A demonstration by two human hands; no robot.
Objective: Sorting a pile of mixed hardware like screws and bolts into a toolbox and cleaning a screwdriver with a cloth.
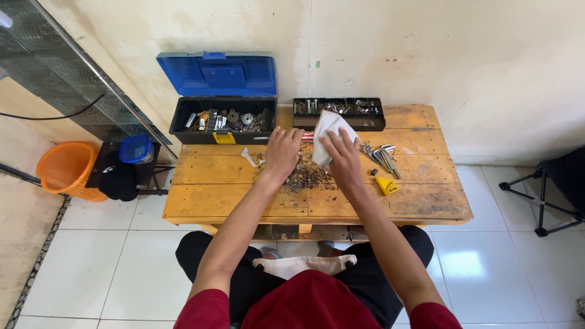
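A person sits at a wooden worktop (213,183) with both arms stretched forward over a loose heap of small metal hardware (306,175) that lies at the middle of the boards. The right hand (342,159) has its fingers closed around a white cloth (328,131), which looks like a small bag; the cloth rises from the hand toward the far edge, its long axis running near to far and leaning slightly left. The left hand (282,153) rests just left of the cloth with its fingers loosely curled and pointing to the far side; I cannot tell whether they pinch an edge of the cloth or a piece of hardware, since the back of the hand hides the fingertips. The heap sits between the two hands and just nearer than the fingers, so either hand is close to it, the right one slightly over its right edge. At the far left of the worktop stands an open toolbox (222,116) with a blue lid raised against the wall, and to its right a dark divided tray (339,113) holds sorted parts. Right of the right hand lies a fanned set of hex keys (384,157), with a small yellow holder (386,184) nearer. On the floor at the left stand an orange basket (66,170) and a blue-lidded container (135,149).
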